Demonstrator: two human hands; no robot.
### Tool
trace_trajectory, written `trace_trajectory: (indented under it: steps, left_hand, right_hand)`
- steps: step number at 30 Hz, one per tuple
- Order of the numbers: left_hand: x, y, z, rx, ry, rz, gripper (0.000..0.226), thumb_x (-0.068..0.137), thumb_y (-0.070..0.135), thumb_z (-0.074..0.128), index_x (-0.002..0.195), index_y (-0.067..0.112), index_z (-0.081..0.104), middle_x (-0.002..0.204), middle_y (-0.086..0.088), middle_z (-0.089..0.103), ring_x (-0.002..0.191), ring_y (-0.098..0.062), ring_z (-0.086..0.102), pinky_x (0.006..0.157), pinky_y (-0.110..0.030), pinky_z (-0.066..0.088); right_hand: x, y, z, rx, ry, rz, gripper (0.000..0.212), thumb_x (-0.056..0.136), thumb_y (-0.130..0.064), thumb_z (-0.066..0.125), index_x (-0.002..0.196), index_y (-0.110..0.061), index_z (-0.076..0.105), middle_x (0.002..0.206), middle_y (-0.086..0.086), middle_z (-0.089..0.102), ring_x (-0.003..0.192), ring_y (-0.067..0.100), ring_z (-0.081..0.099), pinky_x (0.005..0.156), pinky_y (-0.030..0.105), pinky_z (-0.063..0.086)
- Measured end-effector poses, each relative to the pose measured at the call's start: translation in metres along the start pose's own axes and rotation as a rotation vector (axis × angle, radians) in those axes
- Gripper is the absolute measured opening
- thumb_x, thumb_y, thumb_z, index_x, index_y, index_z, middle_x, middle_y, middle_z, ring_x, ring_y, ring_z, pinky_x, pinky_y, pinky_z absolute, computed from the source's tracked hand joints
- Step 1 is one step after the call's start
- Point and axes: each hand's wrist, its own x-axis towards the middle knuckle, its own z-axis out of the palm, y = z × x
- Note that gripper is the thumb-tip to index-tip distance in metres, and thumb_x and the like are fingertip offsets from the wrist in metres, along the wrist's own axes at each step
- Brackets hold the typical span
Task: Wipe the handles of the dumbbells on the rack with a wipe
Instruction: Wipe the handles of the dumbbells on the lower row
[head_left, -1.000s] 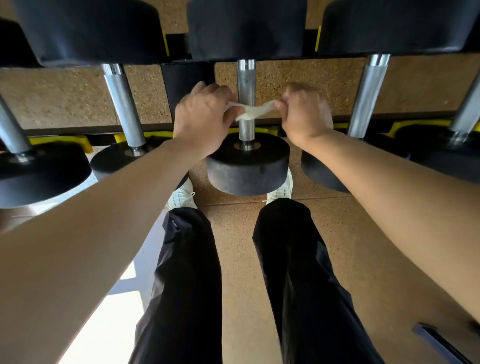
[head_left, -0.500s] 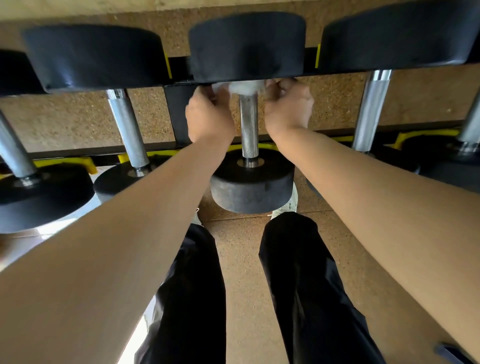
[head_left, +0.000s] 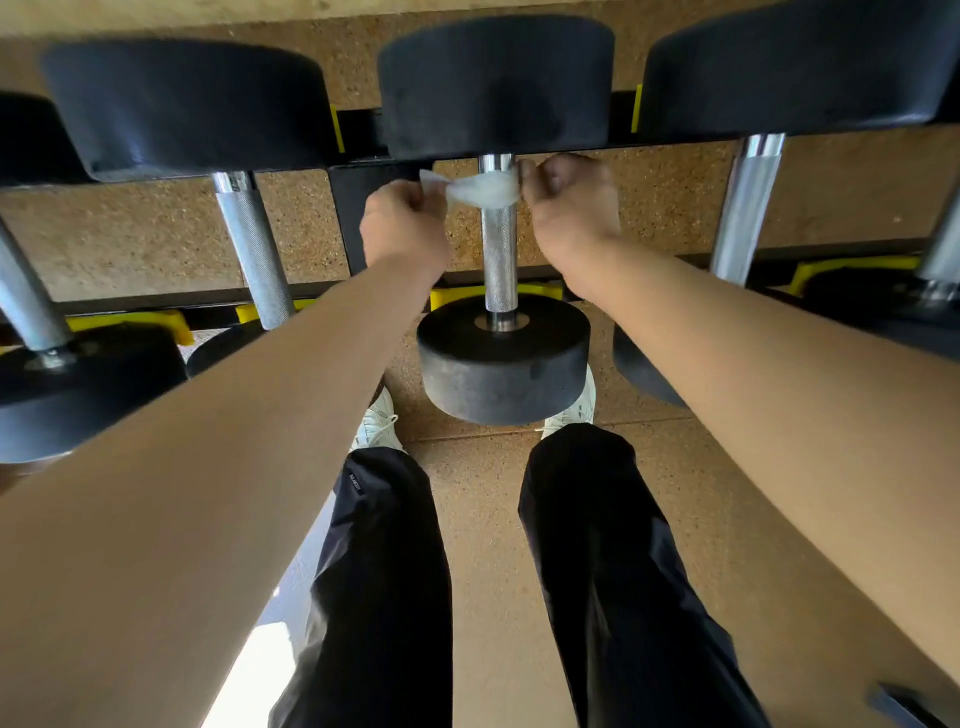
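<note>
A white wipe (head_left: 482, 189) is stretched across the far end of the middle dumbbell's knurled steel handle (head_left: 498, 260), just below its far black head (head_left: 496, 85). My left hand (head_left: 405, 223) pinches the wipe's left end and my right hand (head_left: 569, 208) pinches its right end, one on each side of the handle. The near black head (head_left: 503, 358) of this dumbbell hangs over the floor in front of my legs.
More dumbbells lie on the black rack with yellow cradles (head_left: 493, 296): one handle at left (head_left: 254, 249), another at right (head_left: 743, 208), others at both edges. The floor is brown speckled rubber. My black trousers and white shoes stand below.
Both hands slid the wipe from the handle's middle up to its far end, then slightly back down. The view has tilted so the far heads sit lower in frame.
</note>
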Motion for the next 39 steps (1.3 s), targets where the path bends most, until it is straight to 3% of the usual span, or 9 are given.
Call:
trace_trajectory:
  steps: [2,7,10,16,21,26,30,34,39]
  left_hand:
    - [-0.002,-0.002,0.004,0.023,-0.022,-0.025,0.026,0.103,0.031,0.053,0.091,0.016,0.070,0.073,0.001,0.059,0.055,-0.011,0.046,0.053,-0.023,0.035]
    - [-0.019,-0.011,-0.008,0.107,-0.127,0.176,0.023,0.102,0.036,0.055,0.109,0.019,0.068,0.074,0.007,0.058,0.061,-0.008,0.052,0.051,-0.023,0.040]
    - [-0.015,-0.029,-0.020,0.236,-0.078,0.109,0.024,0.102,0.033,0.055,0.107,0.015,0.069,0.079,0.003,0.061,0.061,-0.006,0.053,0.048,-0.021,0.036]
    - [-0.032,-0.036,-0.031,0.345,-0.408,0.315,0.014,0.096,0.034,0.067,0.090,0.022,0.064,0.082,0.008,0.059,0.070,-0.006,0.055,0.060,-0.018,0.039]
    - [-0.022,-0.052,-0.045,0.765,-0.253,0.233,0.034,0.092,0.044,0.066,0.065,0.029,0.053,0.080,-0.002,0.063,0.080,-0.028,0.062,0.060,-0.029,0.040]
    - [-0.034,-0.026,-0.033,0.633,-0.594,0.277,0.019,0.089,0.043,0.073,0.089,0.025,0.069,0.095,0.002,0.068,0.095,-0.021,0.064,0.083,-0.035,0.053]
    - [-0.024,-0.036,-0.041,0.945,-0.174,0.120,0.034,0.096,0.040,0.055,0.113,0.013,0.067,0.092,-0.009,0.057,0.087,-0.030,0.057,0.071,-0.037,0.045]
    - [-0.017,-0.037,-0.056,0.170,-0.108,-0.024,0.012,0.093,0.029,0.060,0.088,0.020,0.065,0.087,-0.007,0.067,0.088,-0.030,0.070,0.069,-0.044,0.060]
    - [-0.021,-0.012,-0.048,-0.563,0.033,-0.183,0.009,0.096,0.016,0.059,0.087,0.019,0.057,0.102,-0.009,0.072,0.095,-0.021,0.075,0.081,-0.031,0.062]
  right_hand:
    - [-0.005,0.010,-0.009,-0.036,-0.023,-0.076,0.028,0.100,-0.039,0.055,0.083,-0.017,0.060,0.084,-0.008,0.059,0.074,0.001,0.056,0.057,0.010,0.039]
    - [-0.011,0.031,-0.023,-0.113,-0.062,-0.015,0.026,0.101,-0.036,0.055,0.087,-0.015,0.060,0.078,-0.009,0.052,0.065,0.000,0.050,0.046,0.006,0.035]
    - [-0.021,0.025,-0.015,-0.124,-0.171,-0.070,0.027,0.101,-0.036,0.054,0.080,-0.019,0.056,0.077,-0.011,0.050,0.068,-0.002,0.049,0.049,0.007,0.034]
    - [-0.024,0.057,-0.036,-0.271,-0.149,-0.050,0.025,0.099,-0.037,0.058,0.085,-0.016,0.062,0.084,-0.003,0.057,0.076,0.011,0.054,0.058,0.016,0.034]
    - [-0.042,0.044,-0.027,-0.539,-0.491,-0.244,0.028,0.086,-0.042,0.072,0.085,-0.014,0.070,0.089,-0.002,0.065,0.082,0.016,0.061,0.081,0.035,0.052]
    - [-0.032,0.041,-0.038,-0.569,-0.386,0.021,0.028,0.084,-0.037,0.077,0.093,-0.012,0.072,0.100,0.003,0.069,0.094,0.019,0.065,0.093,0.033,0.054]
    - [-0.041,0.028,-0.028,-0.485,-0.512,-0.053,0.016,0.081,-0.030,0.081,0.089,-0.018,0.075,0.090,-0.005,0.071,0.082,0.009,0.065,0.075,0.022,0.052]
    - [-0.032,0.040,-0.035,-0.298,-0.226,0.023,0.018,0.087,-0.004,0.070,0.096,-0.019,0.075,0.109,0.000,0.071,0.101,0.015,0.066,0.095,0.031,0.055]
    - [-0.019,0.043,-0.034,0.157,-0.204,0.244,0.016,0.093,-0.008,0.065,0.093,-0.023,0.070,0.103,0.005,0.074,0.083,0.016,0.073,0.066,0.024,0.057]
